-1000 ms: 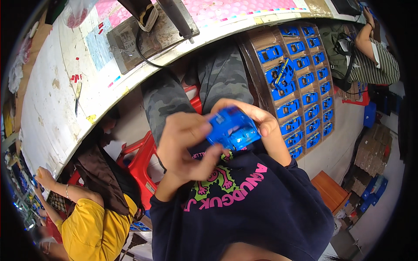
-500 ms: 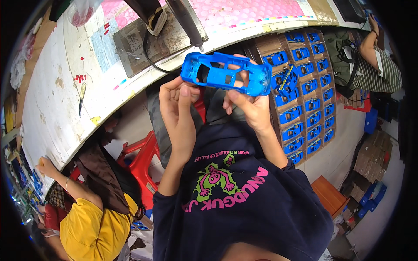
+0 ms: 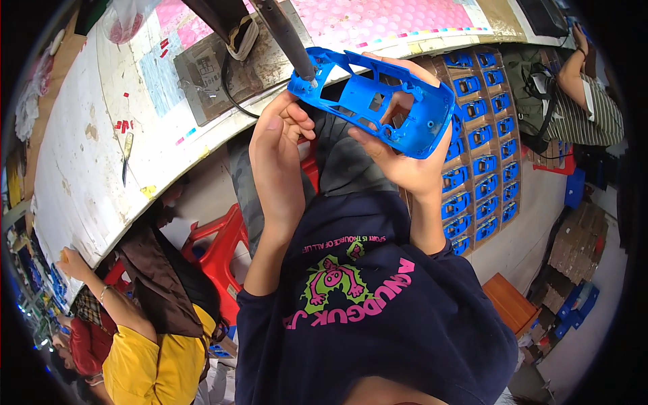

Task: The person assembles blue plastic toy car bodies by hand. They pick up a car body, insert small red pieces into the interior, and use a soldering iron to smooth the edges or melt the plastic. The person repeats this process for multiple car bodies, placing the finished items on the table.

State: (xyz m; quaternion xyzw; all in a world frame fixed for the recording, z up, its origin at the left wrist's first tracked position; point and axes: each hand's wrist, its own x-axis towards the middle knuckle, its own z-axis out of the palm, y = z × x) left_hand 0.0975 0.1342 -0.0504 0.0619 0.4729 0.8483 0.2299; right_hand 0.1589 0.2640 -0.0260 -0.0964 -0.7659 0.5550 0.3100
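Blue plastic fills my grip: a toy car body shell (image 3: 378,101), turned hollow side toward me and held up at the front edge of the workbench (image 3: 88,175). My right hand (image 3: 405,169) cups it from below, fingers wrapped around its right end and thumb pressed on the lower rim. My left hand (image 3: 277,145) is closed too, its curled fingertips pinching the shell's left corner. That corner sits right against the tip of a dark tool (image 3: 287,40) that slants down from above the bench; whether tip and plastic truly touch I cannot tell.

As I judge it, the work on this shell is at its middle: the piece is brought up to the tool and steadied, yet it is not set down among the finished ones. Inside I see only bare ribs and posts, no fitted parts that I can make out.

Beyond my right wrist stands a cardboard tray (image 3: 503,101) with many blue shells (image 3: 482,165) lying in rows of compartments, so a good share seems done. On the bench lie a grey metal plate (image 3: 216,74) with a black cable (image 3: 233,101), a pink dotted sheet (image 3: 385,17) and a small knife-like tool (image 3: 126,155). Under the bench edge is a red plastic stool (image 3: 216,250). To my left sits a person in yellow (image 3: 148,358); to my far right, a person in a striped top (image 3: 594,108).
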